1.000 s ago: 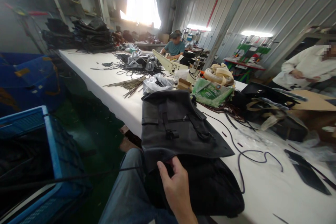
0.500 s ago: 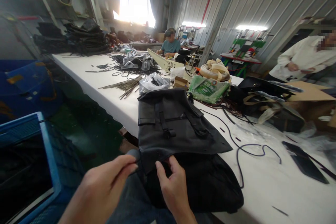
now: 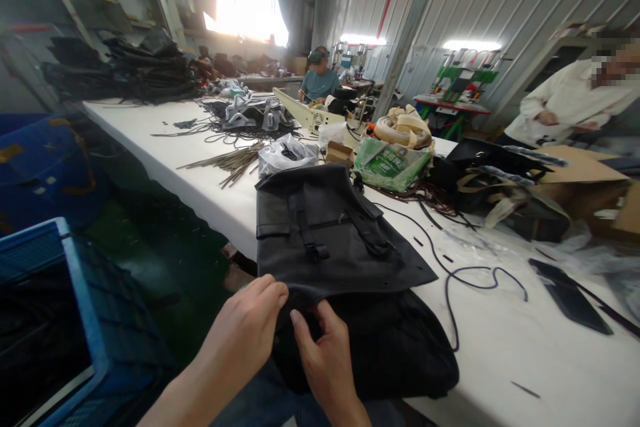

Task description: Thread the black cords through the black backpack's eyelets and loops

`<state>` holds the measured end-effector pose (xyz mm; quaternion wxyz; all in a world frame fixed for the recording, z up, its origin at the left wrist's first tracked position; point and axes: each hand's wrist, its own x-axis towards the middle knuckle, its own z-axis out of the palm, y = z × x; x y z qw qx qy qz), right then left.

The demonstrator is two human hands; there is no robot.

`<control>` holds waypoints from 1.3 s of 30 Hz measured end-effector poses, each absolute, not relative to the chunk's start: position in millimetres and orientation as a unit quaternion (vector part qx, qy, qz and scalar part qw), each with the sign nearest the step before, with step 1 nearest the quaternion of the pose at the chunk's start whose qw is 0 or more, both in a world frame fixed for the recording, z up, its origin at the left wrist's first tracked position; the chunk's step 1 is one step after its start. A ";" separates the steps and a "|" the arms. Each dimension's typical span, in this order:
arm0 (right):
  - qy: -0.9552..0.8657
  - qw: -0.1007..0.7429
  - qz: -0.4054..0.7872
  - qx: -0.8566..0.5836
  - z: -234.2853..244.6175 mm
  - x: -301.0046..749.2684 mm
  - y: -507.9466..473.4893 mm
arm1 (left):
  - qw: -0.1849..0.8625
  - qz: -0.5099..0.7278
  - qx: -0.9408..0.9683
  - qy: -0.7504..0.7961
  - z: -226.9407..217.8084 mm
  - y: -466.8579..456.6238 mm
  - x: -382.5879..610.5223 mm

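Observation:
A black bag panel (image 3: 330, 233) with straps and a buckle lies on the near edge of the long white table (image 3: 505, 360), over a darker black fabric piece (image 3: 400, 347). My left hand (image 3: 247, 330) has its fingers closed on the panel's near edge. My right hand (image 3: 323, 357) pinches the same edge just to the right, thumb on top. Both hands meet at the panel's lower left corner.
A blue crate (image 3: 60, 320) stands at the left on the floor. A black cord (image 3: 475, 280) curls to the right of the panel. Bags, a green packet (image 3: 393, 163), sticks and stacked black fabric crowd the table. Two other people work at the back and right.
My left hand came into view from the lower left and moved up to the panel's near edge beside my right hand. The camera view shifted slightly.

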<state>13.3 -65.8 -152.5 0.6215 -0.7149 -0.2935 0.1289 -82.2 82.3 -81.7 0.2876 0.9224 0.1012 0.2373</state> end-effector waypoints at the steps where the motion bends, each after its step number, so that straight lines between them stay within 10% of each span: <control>1: -0.294 0.623 0.130 -0.713 -152.7 13.2 -66.2 | 0.284 0.236 0.924 0.103 -82.6 82.6 -81.5; 39: -0.337 0.625 0.143 -0.690 -152.3 20.7 -76.4 | 0.299 0.182 0.919 0.181 -91.4 73.6 -66.4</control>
